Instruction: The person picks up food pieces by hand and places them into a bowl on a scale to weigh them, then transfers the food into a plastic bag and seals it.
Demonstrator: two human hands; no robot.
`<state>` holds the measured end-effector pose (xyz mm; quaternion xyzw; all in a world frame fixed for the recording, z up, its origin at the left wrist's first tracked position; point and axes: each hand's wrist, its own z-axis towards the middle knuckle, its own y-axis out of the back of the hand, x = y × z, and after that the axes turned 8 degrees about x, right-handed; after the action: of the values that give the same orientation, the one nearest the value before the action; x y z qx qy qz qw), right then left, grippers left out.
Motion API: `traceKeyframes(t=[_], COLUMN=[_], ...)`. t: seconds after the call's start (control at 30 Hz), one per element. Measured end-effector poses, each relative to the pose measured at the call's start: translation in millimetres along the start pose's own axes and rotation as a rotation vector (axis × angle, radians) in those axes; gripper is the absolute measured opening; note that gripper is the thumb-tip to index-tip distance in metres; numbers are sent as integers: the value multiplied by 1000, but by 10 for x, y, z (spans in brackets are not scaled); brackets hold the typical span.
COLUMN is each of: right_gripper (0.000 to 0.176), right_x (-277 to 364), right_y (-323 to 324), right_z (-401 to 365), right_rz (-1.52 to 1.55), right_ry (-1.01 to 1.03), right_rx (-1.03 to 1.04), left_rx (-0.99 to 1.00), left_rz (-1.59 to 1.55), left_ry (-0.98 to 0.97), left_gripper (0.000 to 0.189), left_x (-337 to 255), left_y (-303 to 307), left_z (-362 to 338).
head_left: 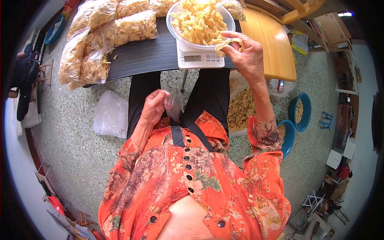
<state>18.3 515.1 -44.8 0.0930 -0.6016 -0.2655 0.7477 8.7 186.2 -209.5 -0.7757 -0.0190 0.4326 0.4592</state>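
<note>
Flakes, pale yellow, curled and dry-looking, heap above the rim of a round translucent bowl, which rests on a white scale at the near edge of the dark, grained counter, toward its right end. The bowl lies ahead and to the left of the right hand, clearly the nearer of the two; its fingers are closed in a pinch on a crinkled strip, whose long axis points leftward from the fingertips across the near right part of the rim. Whether strip and rim touch, I cannot tell. The left hand is well back from the near edge, over the lap, its fingers gripping a thin, clear plastic piece that hangs limp and glossy toward the right. Plump, wrinkled bags of similar flakes crowd the counter's left end and far edge, while a smooth, honey-coloured wooden table adjoins its right side.
</note>
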Motion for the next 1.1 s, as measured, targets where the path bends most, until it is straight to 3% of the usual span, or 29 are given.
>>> traceKeyframes(t=[0.07,0.2,0.27,0.3,0.37,0.5,0.9,1.1], right_gripper=[22,17,15,15,17,11,7,23], right_x=[-94,-108,-133,-130,-90,-206,-115,-115], right_y=[-65,-71,-58,-22,64,69,63,47], right_z=[41,82,159,166,195,268,270,246], right_rz=[-66,-35,239,238,613,1098,1383,1403], right_ry=[137,92,120,121,-59,-79,6,-45], right_rx=[-29,-103,-172,-174,-127,-161,-86,-112], left_rx=[-9,-1,-22,-40,-35,-34,-8,-7], left_rz=[7,13,14,17,18,17,-2,7], left_ry=[-7,-9,-5,-1,-5,-12,-14,-1], left_gripper=[16,16,17,17,17,17,17,17], left_x=[-7,-12,-5,-8,-6,-28,-19,-10], left_y=[-34,-47,-46,-49,-46,-94,-55,-42], left_z=[-1,-4,-14,-9,1,-13,-8,-5])
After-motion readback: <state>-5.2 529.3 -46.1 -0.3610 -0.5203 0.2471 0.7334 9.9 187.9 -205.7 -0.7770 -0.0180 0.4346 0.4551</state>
